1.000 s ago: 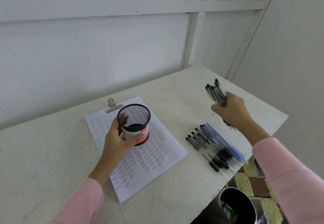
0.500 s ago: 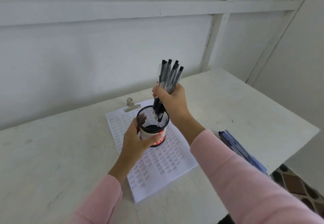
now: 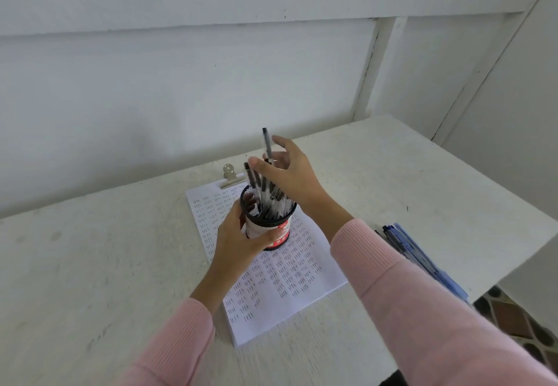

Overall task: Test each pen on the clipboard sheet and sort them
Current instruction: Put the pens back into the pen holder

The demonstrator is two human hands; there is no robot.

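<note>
A black mesh pen cup (image 3: 271,219) with a red and white label stands on the clipboard sheet (image 3: 290,280), which is covered in rows of small handwritten marks. My left hand (image 3: 238,240) grips the cup from the near left side. Several black pens (image 3: 265,192) lean inside the cup, one sticking up higher than the others. My right hand (image 3: 290,174) hovers just above the cup with fingers spread, not gripping the pens. A row of blue pens (image 3: 422,259) lies on the table to the right, partly hidden by my right sleeve.
The clipboard's metal clip (image 3: 231,176) sits at the sheet's far end. The white table (image 3: 90,265) ends at the right, where patterned floor tiles (image 3: 519,322) show below. A white panelled wall stands close behind the table.
My right hand carried the bundle of black pens from the right side over to the cup, lowered them in and let go. The left hand kept its hold on the cup.
</note>
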